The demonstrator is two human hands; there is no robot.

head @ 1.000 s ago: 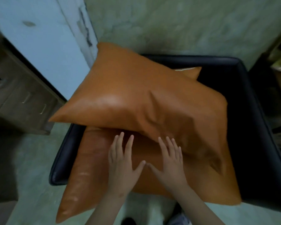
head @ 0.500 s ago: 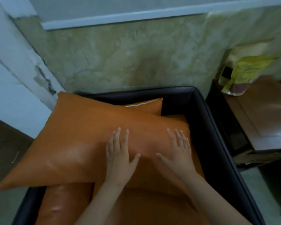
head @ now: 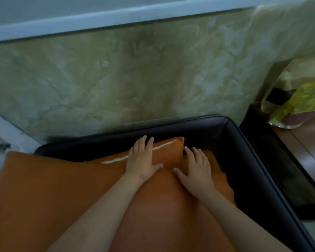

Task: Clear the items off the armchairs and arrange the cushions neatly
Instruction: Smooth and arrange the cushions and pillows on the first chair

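At the back of the black armchair (head: 244,151), the left hand (head: 142,160) lay flat, fingers straight, on the small striped cushion (head: 171,148). The right hand (head: 198,170), equally flat, pressed the large orange cushion (head: 53,188) beside it, apparently seating both against the backrest.

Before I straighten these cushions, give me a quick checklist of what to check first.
1. Hands flat on the cushions: ok, left hand and right hand lie with straight fingers.
2. Top cushion inside the armchair: not ok, its left corner juts past the chair.
3. Rear cushion flush with the backrest: cannot tell.
4. Seat free of loose items: cannot tell, cushions cover it.
5. Yellow bag clear of the chair: ok, it sits on the side table.
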